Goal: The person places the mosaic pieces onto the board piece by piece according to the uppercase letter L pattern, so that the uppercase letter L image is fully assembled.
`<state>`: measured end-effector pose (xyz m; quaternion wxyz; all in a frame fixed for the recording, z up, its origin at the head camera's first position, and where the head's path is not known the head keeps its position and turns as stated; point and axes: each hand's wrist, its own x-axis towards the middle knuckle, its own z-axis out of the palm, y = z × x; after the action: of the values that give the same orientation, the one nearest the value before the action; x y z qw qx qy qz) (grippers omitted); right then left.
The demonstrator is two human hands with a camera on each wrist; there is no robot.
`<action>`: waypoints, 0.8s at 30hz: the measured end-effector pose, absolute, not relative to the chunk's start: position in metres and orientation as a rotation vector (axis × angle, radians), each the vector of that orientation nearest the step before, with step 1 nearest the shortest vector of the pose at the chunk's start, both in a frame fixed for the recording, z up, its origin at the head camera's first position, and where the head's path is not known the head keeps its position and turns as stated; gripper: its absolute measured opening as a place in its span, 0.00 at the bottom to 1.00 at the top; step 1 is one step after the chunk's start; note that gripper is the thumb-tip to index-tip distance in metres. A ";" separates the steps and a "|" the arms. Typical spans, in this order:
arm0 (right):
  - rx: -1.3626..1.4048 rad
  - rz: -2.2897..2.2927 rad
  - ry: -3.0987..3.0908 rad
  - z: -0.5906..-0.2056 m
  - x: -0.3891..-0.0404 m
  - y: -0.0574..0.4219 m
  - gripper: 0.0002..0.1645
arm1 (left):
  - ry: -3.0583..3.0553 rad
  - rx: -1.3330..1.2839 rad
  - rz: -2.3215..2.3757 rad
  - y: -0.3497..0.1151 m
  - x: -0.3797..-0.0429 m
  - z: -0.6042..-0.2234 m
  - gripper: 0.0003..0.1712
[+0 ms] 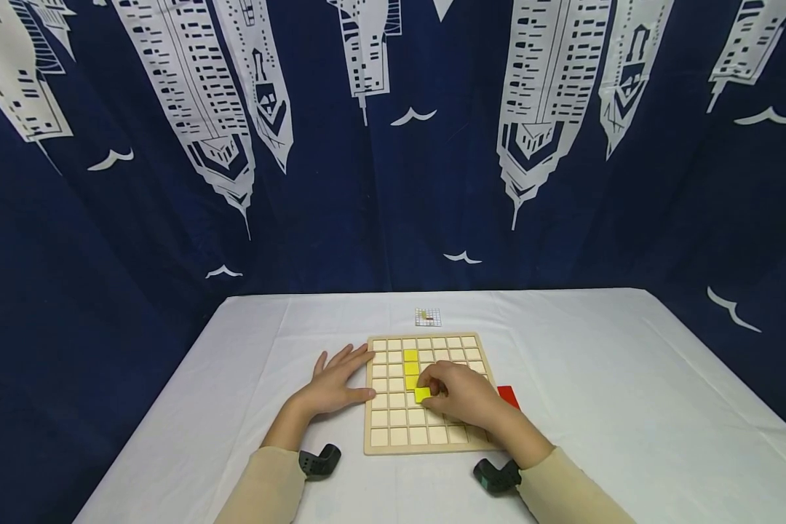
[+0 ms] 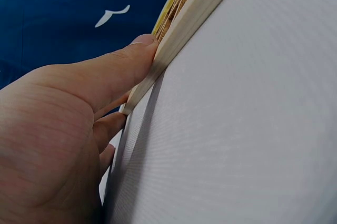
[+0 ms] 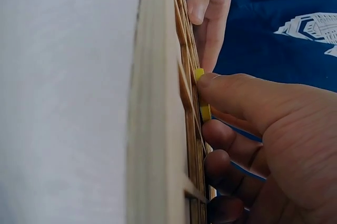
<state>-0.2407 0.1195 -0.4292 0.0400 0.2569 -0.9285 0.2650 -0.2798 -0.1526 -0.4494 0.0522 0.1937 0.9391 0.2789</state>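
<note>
Beige sleeves [image 1: 262, 486]; left hand [image 1: 336, 383] spread, touching board [image 1: 399, 436]; right hand [image 1: 460, 394] pinching yellow tile [image 1: 422, 395] (thumb on edge).

Head view: left hand [image 1: 334, 386], fingers spread toward two o'clock, thumb toward three; right hand [image 1: 463, 393] angled toward ten, fingers curled, pinching with thumb.
</note>
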 end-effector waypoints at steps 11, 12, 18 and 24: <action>0.913 0.991 -2.800 -0.430 -0.241 0.119 0.10 | 2.864 0.593 0.835 -0.153 -0.280 -0.450 0.44; 0.923 1.008 -2.798 -0.430 -0.241 0.119 0.09 | 2.864 0.594 0.835 -0.152 -0.280 -0.450 0.44; 0.959 1.033 -2.798 -0.429 -0.240 0.120 0.09 | 2.855 0.589 0.841 -0.152 -0.280 -0.449 0.44; 0.978 1.038 -2.807 -0.427 -0.240 0.121 0.09 | 2.859 0.587 0.834 -0.152 -0.280 -0.450 0.44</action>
<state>-0.2399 0.1206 -0.4268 -0.0035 0.3106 -0.8915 0.3297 -0.2803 -0.1522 -0.4498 0.0529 0.1932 0.9405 0.2743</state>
